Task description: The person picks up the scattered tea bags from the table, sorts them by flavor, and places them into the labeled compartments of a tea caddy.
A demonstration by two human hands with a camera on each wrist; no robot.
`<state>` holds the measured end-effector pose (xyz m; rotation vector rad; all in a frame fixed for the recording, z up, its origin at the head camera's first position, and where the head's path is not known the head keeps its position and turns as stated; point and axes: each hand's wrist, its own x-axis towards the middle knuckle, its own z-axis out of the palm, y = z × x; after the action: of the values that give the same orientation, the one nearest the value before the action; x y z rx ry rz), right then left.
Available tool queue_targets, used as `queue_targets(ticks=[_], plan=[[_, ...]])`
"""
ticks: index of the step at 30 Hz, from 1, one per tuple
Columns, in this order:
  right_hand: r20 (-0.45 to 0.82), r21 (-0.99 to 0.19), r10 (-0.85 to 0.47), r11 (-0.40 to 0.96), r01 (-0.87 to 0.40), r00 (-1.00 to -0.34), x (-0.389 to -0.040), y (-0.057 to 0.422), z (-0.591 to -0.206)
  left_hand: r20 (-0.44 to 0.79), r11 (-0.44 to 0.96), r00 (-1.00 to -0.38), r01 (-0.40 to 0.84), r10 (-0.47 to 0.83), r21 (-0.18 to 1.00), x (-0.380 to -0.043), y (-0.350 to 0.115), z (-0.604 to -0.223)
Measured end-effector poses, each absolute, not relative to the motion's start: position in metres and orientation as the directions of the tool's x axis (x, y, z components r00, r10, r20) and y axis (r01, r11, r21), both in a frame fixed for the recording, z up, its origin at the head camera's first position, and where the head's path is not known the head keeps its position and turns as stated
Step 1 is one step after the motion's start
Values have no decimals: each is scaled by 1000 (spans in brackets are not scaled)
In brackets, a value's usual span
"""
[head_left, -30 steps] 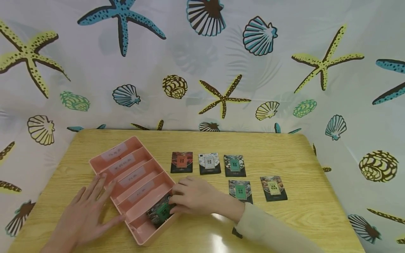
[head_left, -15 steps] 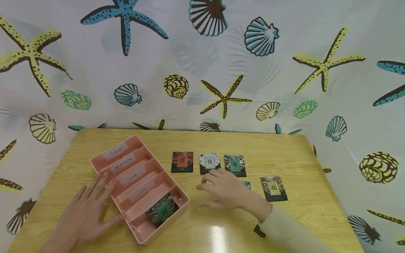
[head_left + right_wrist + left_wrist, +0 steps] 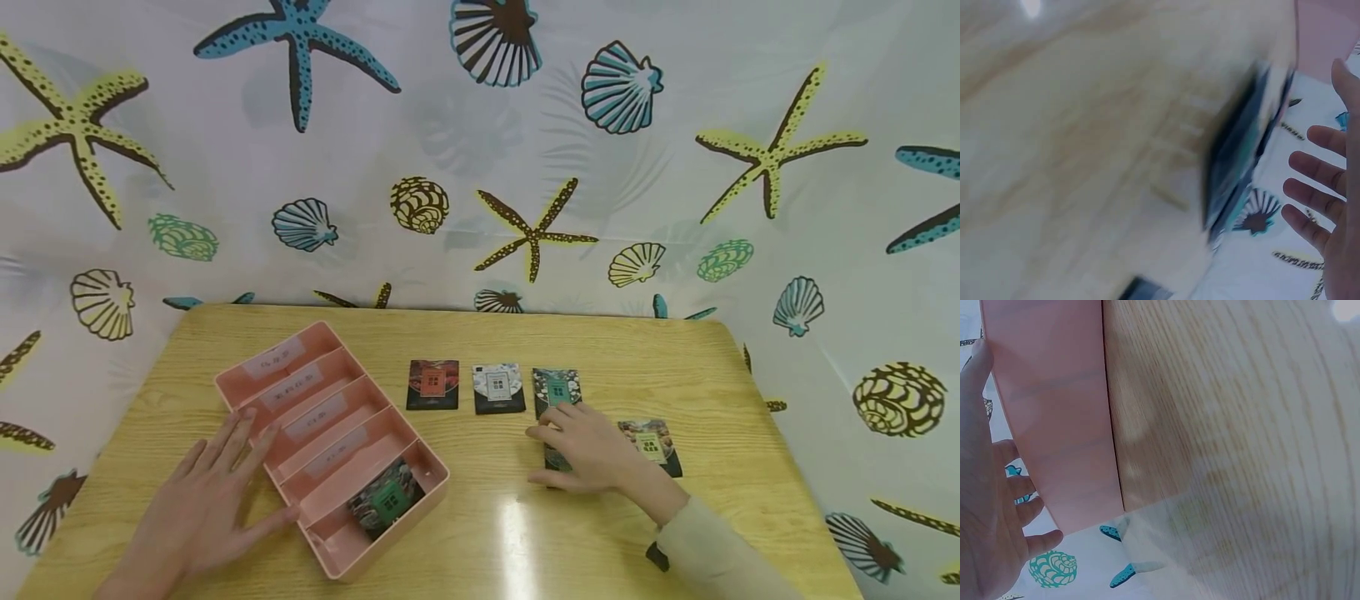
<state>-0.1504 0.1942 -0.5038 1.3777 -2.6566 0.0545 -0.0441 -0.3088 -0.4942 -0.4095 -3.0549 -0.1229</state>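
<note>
My left hand (image 3: 198,508) rests with spread fingers along the left side of a pink divided box (image 3: 401,521). In the left wrist view those fingers (image 3: 1025,487) touch the box's outer wall. A dark tea sachet with a green label (image 3: 387,500) lies in the nearest compartment. Above another green-label sachet (image 3: 555,462) on the table hovers my right hand (image 3: 588,450), partly hiding it. The right wrist view has its fingers (image 3: 1316,194) loosely bent, apart from the blurred sachets (image 3: 1232,156), with nothing held.
Along the back lie a red-label sachet (image 3: 433,383), a white one (image 3: 498,387) and a green one (image 3: 557,385). A yellow-label sachet (image 3: 660,450) lies by the right wrist. Paper labels (image 3: 307,418) mark the box's dividers. A patterned cloth (image 3: 360,150) hangs behind the wooden table (image 3: 465,542).
My right hand let go of the sachet in the box's nearest compartment and moved right to the sachet on the table. The left hand and box stayed put.
</note>
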Motion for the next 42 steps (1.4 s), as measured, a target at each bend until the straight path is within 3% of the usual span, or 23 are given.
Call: queue_targets(ticks=[8,15,22,30,42], plan=[[123,28,-765,639,-769,-631,-155,219,-519,80,957,-958,282,276,65,-46,-309,-494],[15,2,-705,709,-705,-709,-156,232,-523,47,959,-962,273,270,74,-45,-309,-493],[-32,38,-683,729,-683,-730,-155,236,-526,53,960,-964,265,261,89,-46,-310,-495],[44,59,-711,703,-709,-701,-156,236,-526,85,958,-960,274,267,88,-46,-310,-496],[291,71,-766,614,-786,-573,-158,228,-517,87,958,-960,275,268,86,-47,-310,-497]])
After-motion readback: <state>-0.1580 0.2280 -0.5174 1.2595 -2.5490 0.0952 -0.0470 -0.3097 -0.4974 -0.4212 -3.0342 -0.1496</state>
